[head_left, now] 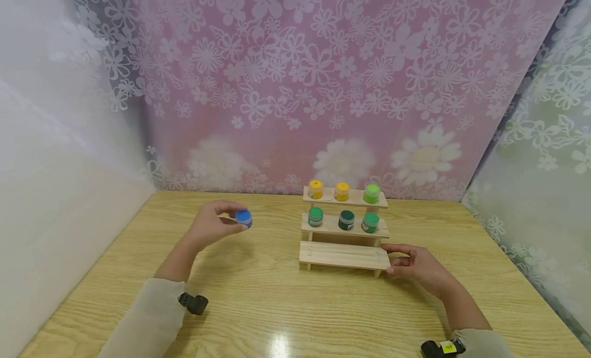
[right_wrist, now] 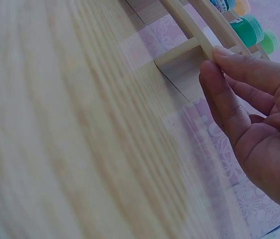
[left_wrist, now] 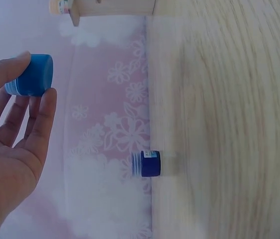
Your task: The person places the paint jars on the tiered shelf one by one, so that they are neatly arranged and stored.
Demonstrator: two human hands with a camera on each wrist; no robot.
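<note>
My left hand [head_left: 213,227] pinches a blue paint jar [head_left: 243,218] between thumb and fingers, to the left of a wooden three-step rack [head_left: 343,255]. The left wrist view shows this jar [left_wrist: 38,74] lying sideways in the picture, the palm turned to the camera. A darker blue jar [left_wrist: 149,163] stands on the table beyond the hand, mostly hidden behind the fingers in the head view. At the rack's right end, my right hand [head_left: 417,265] grips the lowest step; thumb and fingertips meet at its edge [right_wrist: 207,50] in the right wrist view.
Two yellow jars [head_left: 341,191] and a light green one [head_left: 371,193] stand on the top step. The middle step bears two green jars [head_left: 316,217] around a dark green one [head_left: 346,220]. A flowered pink curtain [head_left: 295,91] hangs behind the wood-grain table [head_left: 277,296].
</note>
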